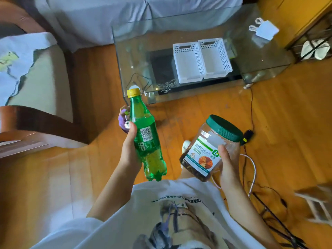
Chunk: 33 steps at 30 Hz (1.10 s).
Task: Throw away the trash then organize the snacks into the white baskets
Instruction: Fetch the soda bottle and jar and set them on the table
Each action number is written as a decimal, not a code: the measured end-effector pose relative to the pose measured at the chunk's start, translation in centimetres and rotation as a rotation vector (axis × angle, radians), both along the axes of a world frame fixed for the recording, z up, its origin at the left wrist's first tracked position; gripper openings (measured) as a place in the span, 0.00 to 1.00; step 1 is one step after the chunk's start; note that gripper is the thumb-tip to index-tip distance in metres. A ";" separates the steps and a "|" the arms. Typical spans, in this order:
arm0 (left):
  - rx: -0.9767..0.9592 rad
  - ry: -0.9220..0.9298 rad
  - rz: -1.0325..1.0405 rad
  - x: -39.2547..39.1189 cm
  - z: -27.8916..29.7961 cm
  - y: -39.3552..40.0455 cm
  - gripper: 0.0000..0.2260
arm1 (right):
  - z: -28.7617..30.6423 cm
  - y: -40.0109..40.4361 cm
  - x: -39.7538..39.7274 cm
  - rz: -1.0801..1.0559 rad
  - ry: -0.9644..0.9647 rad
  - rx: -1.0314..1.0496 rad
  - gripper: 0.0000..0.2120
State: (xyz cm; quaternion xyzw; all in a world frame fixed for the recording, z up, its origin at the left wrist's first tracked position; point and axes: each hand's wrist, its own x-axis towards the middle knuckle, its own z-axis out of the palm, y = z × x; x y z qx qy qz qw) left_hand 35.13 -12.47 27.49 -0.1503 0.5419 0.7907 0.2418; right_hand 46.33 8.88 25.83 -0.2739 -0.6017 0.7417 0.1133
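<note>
Snacks first: green soda bottle [146, 139] with a yellow cap is in my left hand [129, 150], fingers wrapped round its middle, cap pointing up and away, base tilted toward my shirt. Something small and purple [123, 119] sits behind that same hand; can't tell what it is or if I'm holding it. Clear snack jar [209, 150] with a dark green lid [224, 127] is in my right hand [227, 162], thumb on the label, fingers curled behind, jar tipped so the lid points up-right; brown contents show at the bottom. Both are carried at waist level over the wood floor, well apart from the two white baskets [202, 61], which sit side by side, touching, on the glass coffee table [136, 56] ahead, both looking empty. My read: I've got one item per hand to save a trip, heading to the baskets. Small white bag [265, 29] lies on the table's far corner. Cables [251, 169] trail on the floor to my right; possible trip risk.
</note>
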 end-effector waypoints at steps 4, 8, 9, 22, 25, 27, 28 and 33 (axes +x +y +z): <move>-0.042 0.006 0.021 -5.4 0.3 6.0 0.22 | 0.8 5.4 -6.0 0.039 -0.006 0.008 0.30; -0.027 0.105 0.030 -9.8 0.6 11.0 0.20 | 1.1 10.5 -12.1 0.072 -0.016 -0.003 0.33; -0.007 0.100 0.041 -10.7 0.3 11.8 0.21 | 0.9 11.4 -13.6 0.099 -0.024 -0.006 0.33; -0.040 -0.072 0.253 -24.3 -2.2 10.4 0.34 | -1.4 12.4 -33.8 0.336 -0.152 0.095 0.38; -0.087 -0.072 0.307 -28.9 -2.5 9.3 0.31 | -2.0 11.4 -39.2 0.382 -0.170 0.072 0.36; -0.128 -0.102 0.326 -32.3 -2.5 8.5 0.29 | -2.7 10.7 -43.1 0.406 -0.197 0.077 0.32; -0.154 -0.127 0.333 -33.9 -2.7 8.1 0.26 | -3.1 10.4 -44.9 0.419 -0.219 0.088 0.32; -0.430 -0.139 0.270 -41.4 -5.1 7.0 0.33 | -6.9 10.0 -53.6 0.449 -0.386 0.248 0.41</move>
